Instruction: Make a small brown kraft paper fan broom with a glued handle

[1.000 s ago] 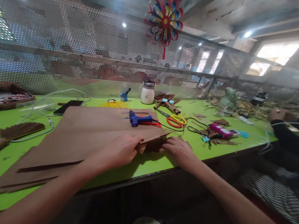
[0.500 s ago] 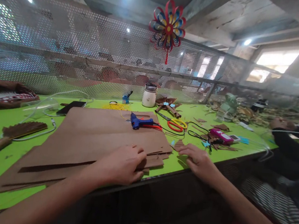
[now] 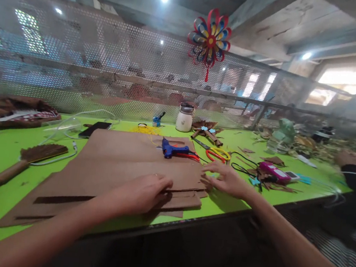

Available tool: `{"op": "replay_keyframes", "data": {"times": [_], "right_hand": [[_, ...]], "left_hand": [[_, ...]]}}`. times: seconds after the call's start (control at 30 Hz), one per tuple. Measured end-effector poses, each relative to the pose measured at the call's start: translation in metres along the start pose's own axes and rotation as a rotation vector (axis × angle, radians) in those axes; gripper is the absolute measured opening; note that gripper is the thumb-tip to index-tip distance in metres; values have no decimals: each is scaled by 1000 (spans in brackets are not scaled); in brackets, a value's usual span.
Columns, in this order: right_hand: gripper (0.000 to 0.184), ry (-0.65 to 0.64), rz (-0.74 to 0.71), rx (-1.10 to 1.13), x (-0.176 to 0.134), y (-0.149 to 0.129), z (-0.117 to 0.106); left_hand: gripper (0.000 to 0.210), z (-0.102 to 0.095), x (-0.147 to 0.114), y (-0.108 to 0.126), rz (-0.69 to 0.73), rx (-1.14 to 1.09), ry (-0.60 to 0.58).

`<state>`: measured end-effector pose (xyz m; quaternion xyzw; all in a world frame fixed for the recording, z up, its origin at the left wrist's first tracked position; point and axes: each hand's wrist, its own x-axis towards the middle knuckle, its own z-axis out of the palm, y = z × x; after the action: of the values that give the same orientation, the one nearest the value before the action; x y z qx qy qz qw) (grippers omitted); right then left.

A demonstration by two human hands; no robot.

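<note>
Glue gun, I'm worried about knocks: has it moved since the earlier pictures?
No; the glue gun shows no clear shift either way against the jar.

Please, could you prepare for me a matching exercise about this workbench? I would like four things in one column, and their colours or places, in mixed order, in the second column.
Column 1
1. Glue gun
2. Scissors
3. Jar
4. Brown paper

Column 2
A. White, with a dark lid
B. Spread flat beneath the blue tool
C. One yellow handle loop, one red
D. Blue body

Right pairs: 1-D, 2-C, 3-A, 4-B
</note>
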<state>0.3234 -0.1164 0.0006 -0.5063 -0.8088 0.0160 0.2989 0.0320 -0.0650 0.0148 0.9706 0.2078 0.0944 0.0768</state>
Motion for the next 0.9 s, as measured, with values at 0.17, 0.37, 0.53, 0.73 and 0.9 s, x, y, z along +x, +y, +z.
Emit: {"op": "replay_keyframes", "data": {"times": [0.17,0.37,0.53,0.73,0.9], "right_hand": [[56,-296,-80,-5,19,-35,12],[76,-399,-29,-52,32,-28,20],[71,-435,16,-43,32,-18,23],[56,-462,41,49,31,-6,18],[50,-375,-3,24,37,-7,23]], "left_hand": [[25,-3,-16,-20,-62,49,-14],[63,-24,-54,-53,-249,160,-160],[77,-35,-74,-70,-377,160,-215],[50,-46,-76,-75,-343,160,-283],[42,-54,-75,-85,-301,121,-287]]}}
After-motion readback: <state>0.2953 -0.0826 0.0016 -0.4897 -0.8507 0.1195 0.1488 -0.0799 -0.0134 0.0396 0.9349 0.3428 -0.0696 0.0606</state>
